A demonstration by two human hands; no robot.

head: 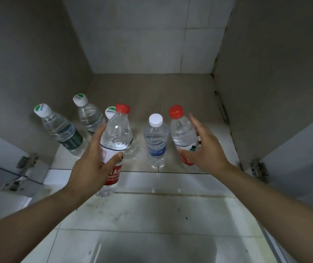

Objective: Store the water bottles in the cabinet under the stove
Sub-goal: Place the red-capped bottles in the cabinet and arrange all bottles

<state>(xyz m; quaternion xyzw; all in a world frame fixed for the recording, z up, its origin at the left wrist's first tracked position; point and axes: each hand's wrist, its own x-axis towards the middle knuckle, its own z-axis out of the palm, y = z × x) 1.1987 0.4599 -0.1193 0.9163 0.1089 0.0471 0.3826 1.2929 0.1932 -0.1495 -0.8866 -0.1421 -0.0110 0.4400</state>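
Bottles going into the cabinet (151,88)
Left hand (93,164) is grasping a red-capped bottle (114,141) at centre frame; right hand (205,149), fingers spread, is gripping nothing beside another bottle (182,133).

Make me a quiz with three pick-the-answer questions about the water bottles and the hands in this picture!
1. Where is the white-capped bottle with the blue label?
A. Lying outside the cabinet
B. Standing between the two red-capped bottles
C. Against the back wall

2. How many bottles have red caps?
A. One
B. Two
C. Four

3. What is the left hand doing?
A. Gripping a bottle
B. Resting flat on the floor
C. Holding a cabinet door

Answers:
1. B: it stands upright between the held red-capped bottle and the red-capped bottle by the right hand.
2. B: only those two caps are red; three are white with green, one plain white.
3. A: its fingers and thumb wrap the bottle's label, while the right hand is open.
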